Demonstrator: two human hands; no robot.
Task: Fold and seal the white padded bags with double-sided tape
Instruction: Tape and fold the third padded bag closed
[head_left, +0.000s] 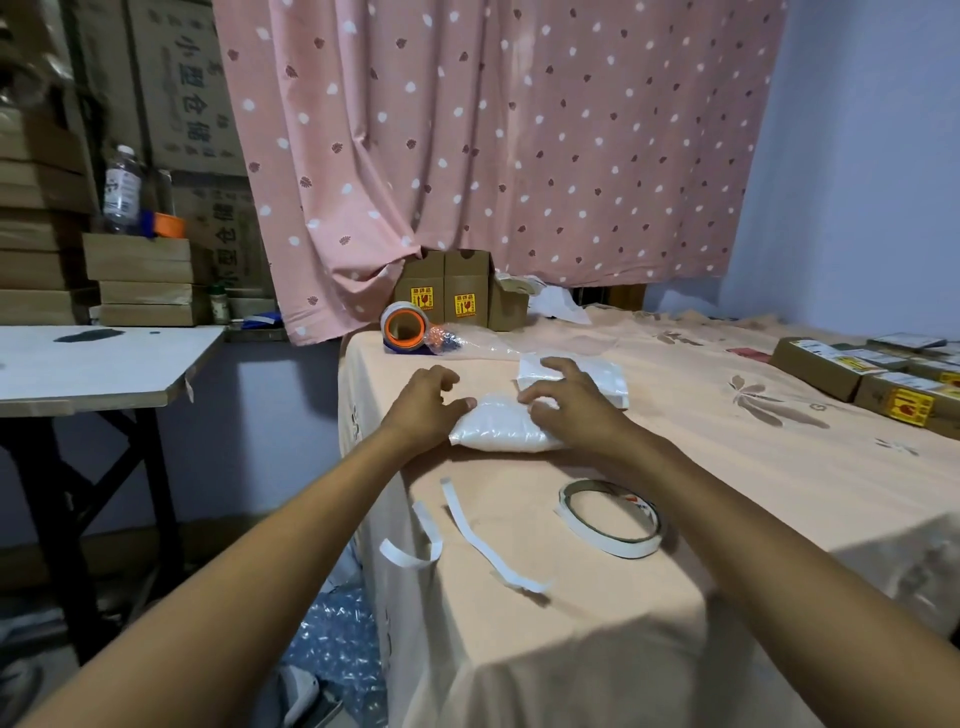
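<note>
A white padded bag (498, 423) lies folded on the peach tablecloth (727, 467) in front of me. My left hand (423, 402) rests on its left end, thumb pressing the top. My right hand (569, 400) presses down on its right end with bent fingers. More white padded bags (602, 376) lie just behind my right hand, partly hidden by it. A roll of double-sided tape (610, 517) lies flat nearer to me on the right. Two peeled white backing strips (488, 543) curl on the cloth near the table's left edge.
A packing tape dispenser with an orange core (405, 327) and a clear plastic bag sit at the far left corner. Brown cartons (452, 293) stand by the pink curtain. More labelled boxes (872, 376) line the right side. A white side table (93, 364) stands to the left; bubble wrap lies on the floor.
</note>
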